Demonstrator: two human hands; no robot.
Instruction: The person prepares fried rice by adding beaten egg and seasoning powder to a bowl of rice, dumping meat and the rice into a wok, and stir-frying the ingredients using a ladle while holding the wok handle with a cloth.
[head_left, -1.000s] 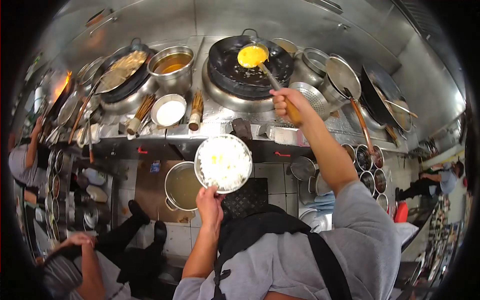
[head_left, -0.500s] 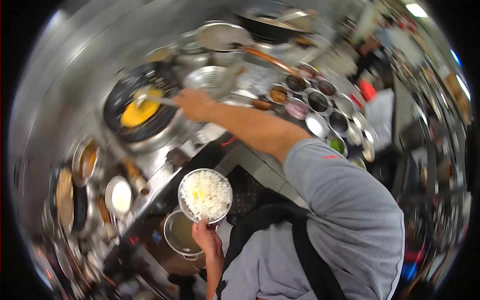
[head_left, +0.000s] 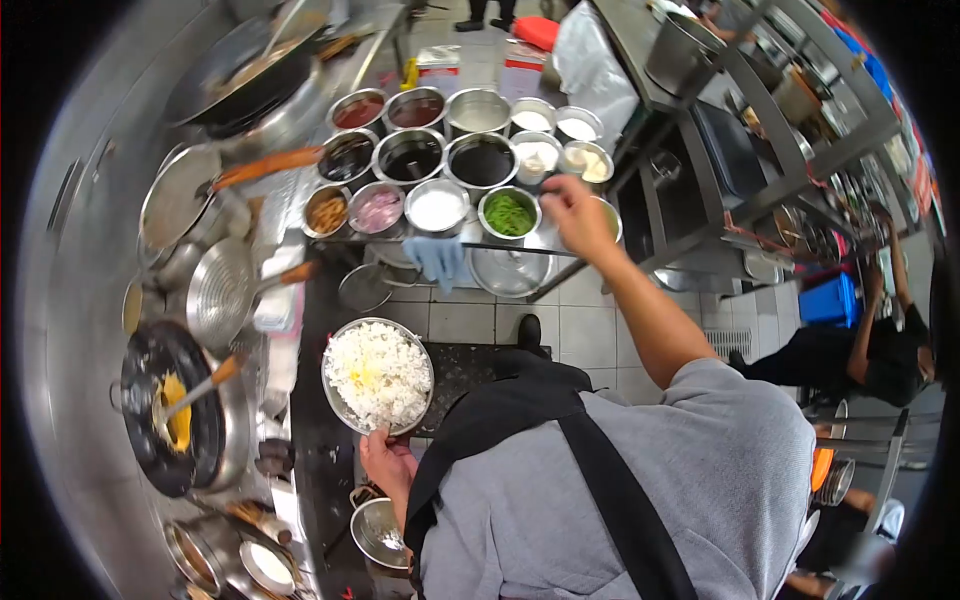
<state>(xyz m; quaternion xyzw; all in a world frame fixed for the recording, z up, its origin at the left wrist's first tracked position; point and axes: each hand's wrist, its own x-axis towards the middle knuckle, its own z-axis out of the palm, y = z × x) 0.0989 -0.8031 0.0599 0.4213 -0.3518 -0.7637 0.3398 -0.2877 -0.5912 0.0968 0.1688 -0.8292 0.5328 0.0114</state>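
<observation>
My left hand (head_left: pixel 387 460) grips the near rim of a metal bowl of white rice (head_left: pixel 377 374) with a little yellow on top. My right hand (head_left: pixel 577 215) is over the rack of metal containers, between the one of chopped green herbs (head_left: pixel 508 213) and the one of pale pieces (head_left: pixel 588 163). Its fingers are bent together, and whatever they hold, if anything, is too small to make out. In the black wok (head_left: pixel 150 400) at the left, a ladle (head_left: pixel 208 385) rests in yellow egg (head_left: pixel 177 420).
Several containers of dark sauces (head_left: pixel 410 158) stand on the rack. A strainer (head_left: pixel 222 290) and another wok (head_left: pixel 270 85) line the left side. A pot (head_left: pixel 378 530) sits below the bowl. A person in black (head_left: pixel 890 350) is at the right, near metal shelving (head_left: pixel 800 215).
The view has swung right toward the containers. My right hand has let go of the ladle, left it in the wok with the egg, and moved over the rack. My left hand still holds the bowl.
</observation>
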